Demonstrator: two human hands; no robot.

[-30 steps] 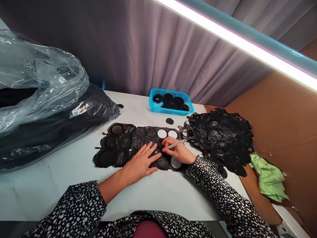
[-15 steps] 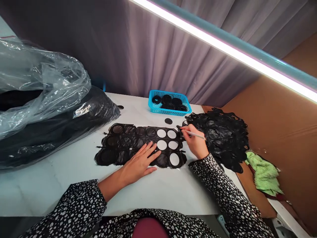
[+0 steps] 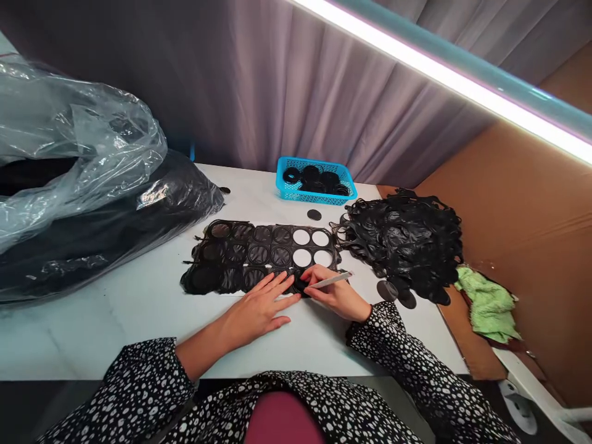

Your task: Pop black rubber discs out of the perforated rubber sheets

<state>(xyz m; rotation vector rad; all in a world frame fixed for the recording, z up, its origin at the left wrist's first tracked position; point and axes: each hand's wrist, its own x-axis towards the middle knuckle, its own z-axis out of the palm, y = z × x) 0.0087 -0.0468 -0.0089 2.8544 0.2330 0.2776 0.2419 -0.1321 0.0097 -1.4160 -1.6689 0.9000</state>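
A black sheet of round cut-outs point(image 3: 263, 253) lies on the white table in several rows, thin black material showing in most circles. White circles point(image 3: 302, 237) show in its upper right part. My left hand point(image 3: 254, 314) lies flat with spread fingers on the sheet's near edge. At the lower right of the sheet my right hand point(image 3: 340, 300) is closed around a slender white pen-like tool point(image 3: 333, 280). Its fingertips touch a black circle in the near row. The tool's tip and whatever is under those fingers are hidden.
Behind the sheet stands a blue basket point(image 3: 319, 198) of black rings and discs. One loose black disc point(image 3: 314, 214) lies before it. A heap of black cut-outs point(image 3: 402, 240) is at right, beside a green cloth point(image 3: 485, 302). A plastic bag point(image 3: 115, 216) fills the left.
My right hand has moved from the heap's edge, left and toward me, onto the sheet's near row with the tool still held. My left hand stays on the sheet.
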